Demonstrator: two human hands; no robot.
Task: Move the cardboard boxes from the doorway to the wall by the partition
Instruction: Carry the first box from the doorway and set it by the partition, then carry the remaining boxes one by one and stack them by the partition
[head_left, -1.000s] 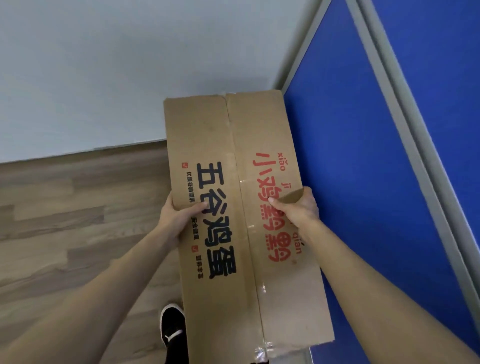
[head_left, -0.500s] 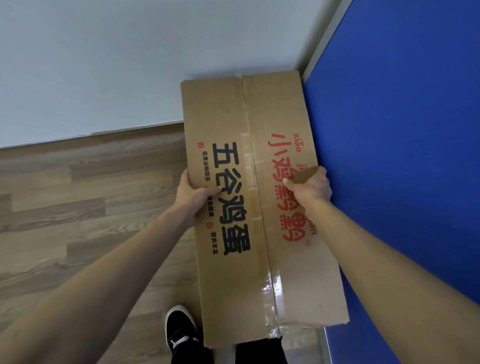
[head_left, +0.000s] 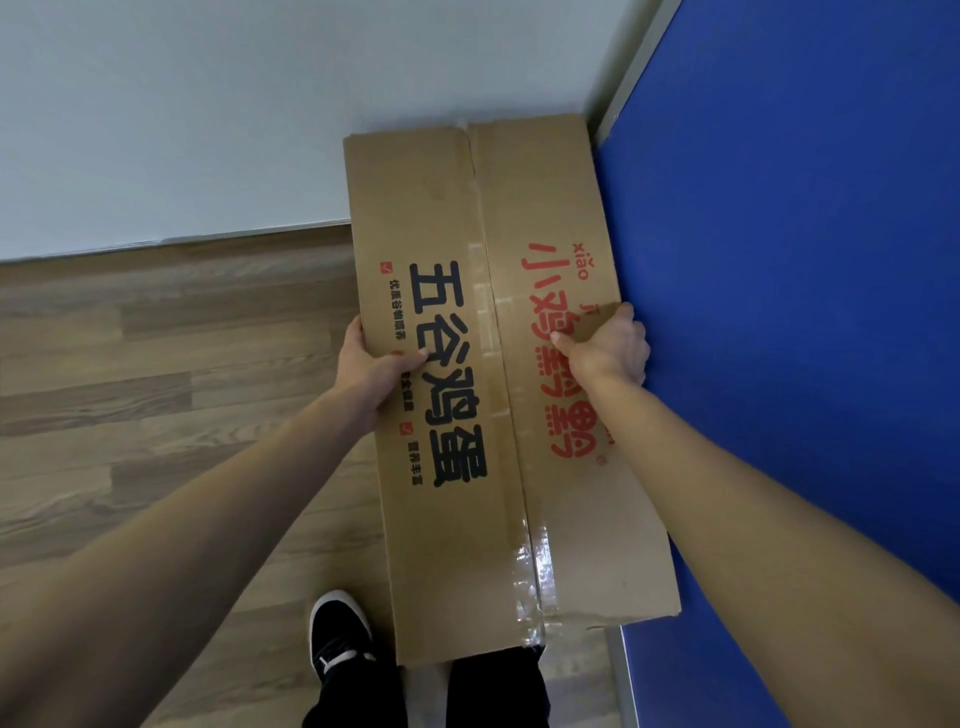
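Cardboard egg box (head_left: 498, 384) gripped at both long edges by left hand (head_left: 371, 366) and right hand (head_left: 610, 345), far end near white wall (head_left: 208, 119), beside blue partition (head_left: 805, 312); right knuckles risk pinching there.

**Matt card, glossy tape, wood-grain floor**

You are looking at a cardboard box (head_left: 498, 208) of plain brown matt card, printed in flat black and red ink. Its clear tape (head_left: 530, 566) along the centre seam shines glossy and wrinkled. The floor (head_left: 156, 364) shows smooth wood-grain planks. The wall (head_left: 208, 104) is matt, smooth white. The partition (head_left: 805, 260) looks like matt blue cloth, its frame (head_left: 631, 67) dull grey metal.
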